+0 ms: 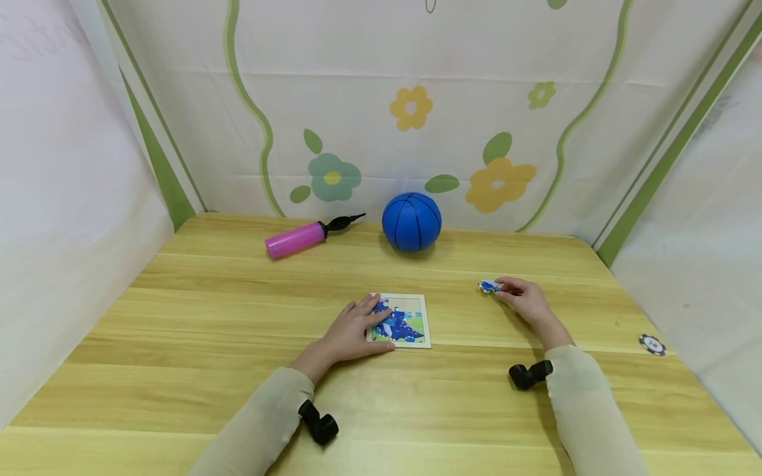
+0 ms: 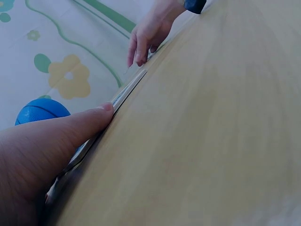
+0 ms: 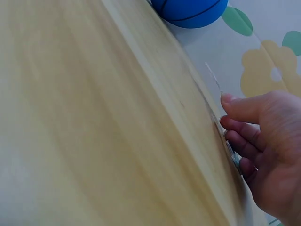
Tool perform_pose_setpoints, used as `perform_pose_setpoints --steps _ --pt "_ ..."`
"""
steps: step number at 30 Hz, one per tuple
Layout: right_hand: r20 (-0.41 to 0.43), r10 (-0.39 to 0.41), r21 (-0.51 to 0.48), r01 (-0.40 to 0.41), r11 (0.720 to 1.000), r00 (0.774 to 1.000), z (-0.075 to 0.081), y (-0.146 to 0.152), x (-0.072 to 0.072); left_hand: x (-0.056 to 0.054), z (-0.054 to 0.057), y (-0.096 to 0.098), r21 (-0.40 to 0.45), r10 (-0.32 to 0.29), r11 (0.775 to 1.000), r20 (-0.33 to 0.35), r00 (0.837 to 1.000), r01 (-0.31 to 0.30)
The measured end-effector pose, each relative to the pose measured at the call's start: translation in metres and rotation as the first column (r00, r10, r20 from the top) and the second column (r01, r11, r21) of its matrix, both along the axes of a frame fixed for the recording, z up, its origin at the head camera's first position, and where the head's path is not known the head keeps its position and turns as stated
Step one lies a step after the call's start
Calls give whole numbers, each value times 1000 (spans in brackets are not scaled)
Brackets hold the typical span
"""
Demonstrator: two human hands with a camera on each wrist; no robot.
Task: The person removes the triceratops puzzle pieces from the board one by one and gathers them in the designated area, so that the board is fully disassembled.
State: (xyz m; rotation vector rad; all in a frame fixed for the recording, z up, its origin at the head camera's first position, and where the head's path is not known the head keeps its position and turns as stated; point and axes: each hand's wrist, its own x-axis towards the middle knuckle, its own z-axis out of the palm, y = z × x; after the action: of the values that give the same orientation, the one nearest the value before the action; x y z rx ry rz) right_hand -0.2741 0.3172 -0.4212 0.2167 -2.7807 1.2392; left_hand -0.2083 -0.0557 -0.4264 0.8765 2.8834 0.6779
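A square jigsaw puzzle with a blue dinosaur picture and a pale border lies flat on the wooden table. My left hand rests over its left side with fingers spread, hiding that part of the picture. The left thumb lies along the puzzle's near edge. To the right, my right hand pinches a small blue-and-white puzzle piece just above the table. From the right wrist, that piece shows only as a thin edge beyond the thumb tip; the other fingers are curled close to the tabletop.
A blue ball with black lines sits at the table's back edge. Left of it lies a pink hand pump with a black nozzle. A round black-and-white chip lies near the right edge. Printed fabric walls surround the table.
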Motion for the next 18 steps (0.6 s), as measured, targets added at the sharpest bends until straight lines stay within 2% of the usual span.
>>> perform_pose_setpoints --steps 7,18 --pt "-60 0 38 2 999 998 -5 -4 -1 0 1 0 0 -2 1000 0 1000 2" --pt "-49 22 68 -18 998 999 -5 -6 -1 1 2 -1 0 -5 1000 1 1000 5"
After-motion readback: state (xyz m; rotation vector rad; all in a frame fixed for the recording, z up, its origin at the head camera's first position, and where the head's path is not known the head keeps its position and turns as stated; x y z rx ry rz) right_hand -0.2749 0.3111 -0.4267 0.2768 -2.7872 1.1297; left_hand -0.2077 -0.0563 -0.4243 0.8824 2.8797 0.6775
